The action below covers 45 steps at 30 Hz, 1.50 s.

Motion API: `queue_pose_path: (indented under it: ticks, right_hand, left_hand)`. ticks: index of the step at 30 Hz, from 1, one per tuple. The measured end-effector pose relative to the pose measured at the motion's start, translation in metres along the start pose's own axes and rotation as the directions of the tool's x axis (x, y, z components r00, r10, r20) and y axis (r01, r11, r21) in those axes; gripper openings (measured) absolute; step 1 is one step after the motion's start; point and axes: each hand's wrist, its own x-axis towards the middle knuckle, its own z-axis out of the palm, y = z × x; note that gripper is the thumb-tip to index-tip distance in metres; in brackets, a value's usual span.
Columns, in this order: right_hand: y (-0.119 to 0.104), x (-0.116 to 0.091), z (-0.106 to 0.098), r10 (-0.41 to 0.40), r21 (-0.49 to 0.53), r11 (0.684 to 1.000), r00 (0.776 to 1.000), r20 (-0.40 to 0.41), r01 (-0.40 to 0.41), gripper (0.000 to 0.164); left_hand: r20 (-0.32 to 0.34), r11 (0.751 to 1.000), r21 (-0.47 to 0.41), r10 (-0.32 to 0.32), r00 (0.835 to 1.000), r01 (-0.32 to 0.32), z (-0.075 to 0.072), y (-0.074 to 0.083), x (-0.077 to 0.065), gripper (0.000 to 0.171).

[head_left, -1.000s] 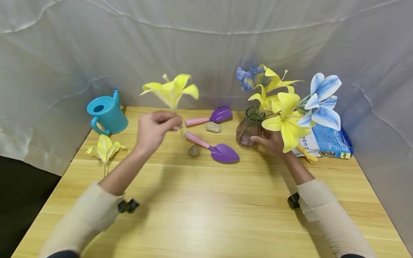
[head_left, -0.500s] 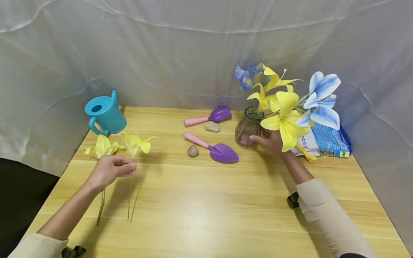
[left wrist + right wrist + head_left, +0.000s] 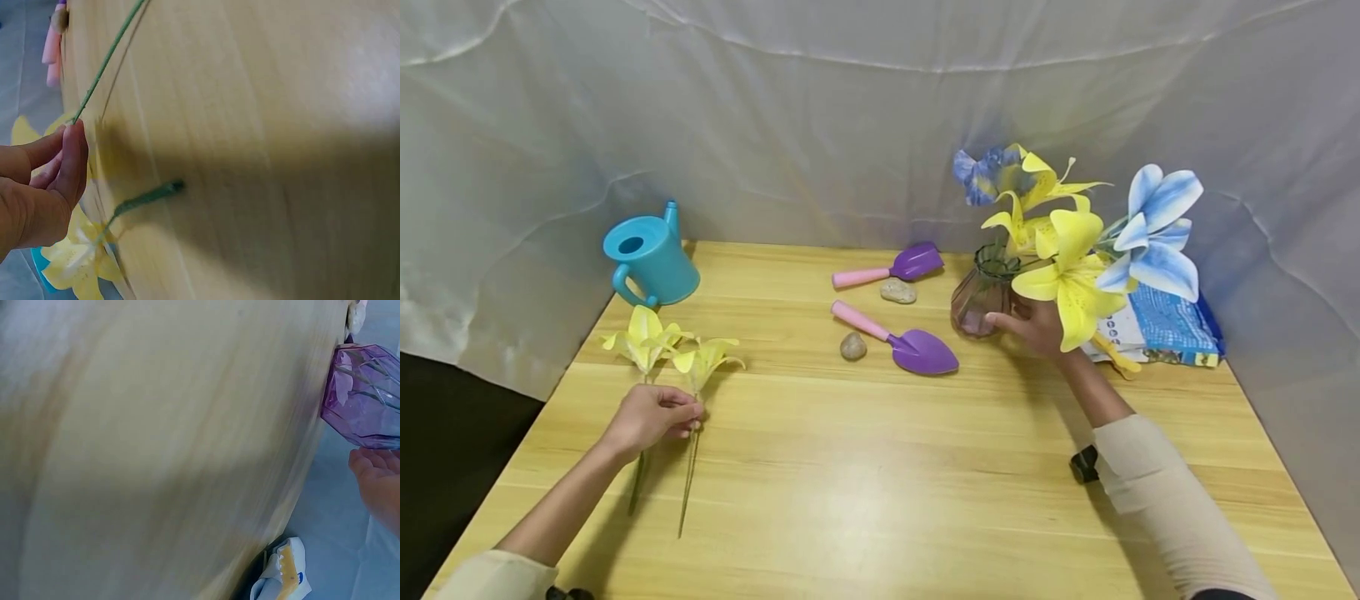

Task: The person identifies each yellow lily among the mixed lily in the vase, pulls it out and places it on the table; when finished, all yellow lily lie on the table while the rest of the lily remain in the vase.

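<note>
My left hand (image 3: 651, 421) pinches the green stem of a yellow lily (image 3: 703, 360) between thumb and fingertips. The stem (image 3: 106, 65) slants away from the fingertips in the left wrist view, close over the table. Just left of it a second yellow lily (image 3: 643, 337) lies on the table, its stem partly behind the hand. My right hand (image 3: 1037, 327) holds the side of a purple glass vase (image 3: 976, 304), thumb in front and the other fingers partly hidden by petals. Out of the vase rise yellow lilies (image 3: 1071, 279), a blue-white flower (image 3: 1153, 237) and a violet-blue flower (image 3: 981, 175).
A blue watering can (image 3: 658, 262) stands at the back left. Two purple trowels with pink handles, a spade-shaped one (image 3: 917, 261) and a pointed one (image 3: 923, 352), lie mid-table beside two stones (image 3: 853, 346). A blue-and-white packet (image 3: 1176, 325) and a yellow tool (image 3: 1116, 358) lie right of the vase.
My left hand has carried the yellow lily from the middle of the table down and left, lowering it beside the other lily. The right hand stays at the vase.
</note>
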Motion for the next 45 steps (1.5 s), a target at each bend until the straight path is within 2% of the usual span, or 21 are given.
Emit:
queue_pose_path:
  ticks: [4,7,9,12,16,18,19,21,22,23,25,27,31,33,35,37,40,43,45]
  right_hand:
    - [0.001,-0.001,-0.001,0.008,-0.016,1.000,1.000,-0.012,-0.008,0.040]
    - [0.002,-0.001,-0.001,-0.013,-0.021,1.000,1.000,-0.013,0.012,0.033]
    - [0.003,0.000,-0.001,-0.030,-0.029,0.999,1.000,-0.009,0.029,0.028]
    - [0.005,0.000,-0.001,-0.041,-0.025,0.999,0.999,-0.005,0.041,0.028]
    - [0.013,-0.001,-0.001,-0.036,0.002,0.999,0.999,-0.013,0.036,0.034]
    - [0.020,-0.001,-0.001,-0.043,-0.004,0.999,0.999,-0.019,0.043,0.033]
    - [0.024,-0.002,-0.001,-0.050,-0.010,0.999,0.999,-0.022,0.050,0.033]
    - [0.031,-0.002,-0.001,-0.064,-0.028,0.998,0.998,-0.029,0.063,0.031]
    - [0.034,-0.002,-0.002,-0.070,-0.041,0.997,0.997,-0.034,0.069,0.031]
    - [0.036,-0.003,-0.002,-0.075,-0.053,0.996,0.996,-0.038,0.073,0.031]
    - [0.039,-0.003,-0.002,-0.087,-0.055,0.995,0.995,-0.042,0.084,0.032]
    - [0.040,-0.004,-0.003,-0.094,-0.058,0.994,0.995,-0.045,0.091,0.035]
    - [0.041,-0.005,-0.003,-0.090,-0.028,0.996,0.995,-0.042,0.089,0.041]
    - [0.040,-0.005,-0.003,-0.080,-0.010,0.997,0.996,-0.042,0.079,0.048]
    - [0.039,-0.005,-0.002,-0.068,0.005,0.998,0.997,-0.041,0.068,0.051]
    - [0.036,-0.005,-0.002,-0.061,0.016,0.998,0.997,-0.041,0.062,0.054]
    - [0.026,-0.004,-0.002,-0.044,0.025,0.999,0.999,-0.026,0.044,0.053]
    - [0.016,-0.003,-0.002,-0.028,0.013,1.000,1.000,0.001,0.028,0.054]
    - [0.013,-0.003,-0.003,-0.024,-0.006,1.000,1.000,0.013,0.024,0.050]
  left_hand:
    - [-0.024,0.997,0.070,0.026,0.999,-0.025,-0.003,-0.003,0.001,0.024]
    - [-0.054,0.973,0.222,0.083,0.995,-0.069,-0.004,-0.003,0.000,0.022]
    - [-0.083,0.930,0.352,0.145,0.986,-0.107,-0.005,-0.002,-0.003,0.023]
    - [-0.129,0.836,0.531,0.243,0.961,-0.141,-0.008,0.009,-0.010,0.028]
    - [-0.183,0.721,0.677,0.358,0.916,-0.147,-0.011,0.038,-0.020,0.028]
    - [-0.193,0.687,0.706,0.420,0.887,-0.172,-0.010,0.055,-0.022,0.024]
    - [-0.187,0.671,0.712,0.466,0.865,-0.208,-0.009,0.064,-0.021,0.020]
    - [-0.160,0.659,0.692,0.538,0.827,-0.295,-0.003,0.081,-0.017,0.015]
    - [-0.146,0.654,0.672,0.578,0.803,-0.348,0.002,0.090,-0.014,0.013]
    - [-0.134,0.656,0.641,0.607,0.783,-0.399,0.007,0.099,-0.009,0.012]
    - [-0.105,0.665,0.570,0.641,0.760,-0.482,0.020,0.117,0.002,0.011]
    - [-0.076,0.693,0.483,0.642,0.763,-0.535,0.037,0.135,0.016,0.012]
    - [-0.002,0.761,0.276,0.611,0.792,-0.587,0.080,0.171,0.046,0.017]
    - [0.033,0.780,0.164,0.608,0.793,-0.604,0.103,0.188,0.063,0.021]
    - [0.056,0.784,0.063,0.615,0.787,-0.617,0.127,0.204,0.078,0.023]
    - [0.079,0.774,-0.009,0.632,0.771,-0.634,0.152,0.219,0.092,0.026]
    - [0.096,0.739,-0.052,0.673,0.734,-0.671,0.187,0.238,0.109,0.027]
    - [0.094,0.702,-0.046,0.712,0.696,-0.711,0.215,0.253,0.121,0.029]
    - [0.085,0.688,-0.043,0.725,0.684,-0.724,0.228,0.260,0.126,0.028]
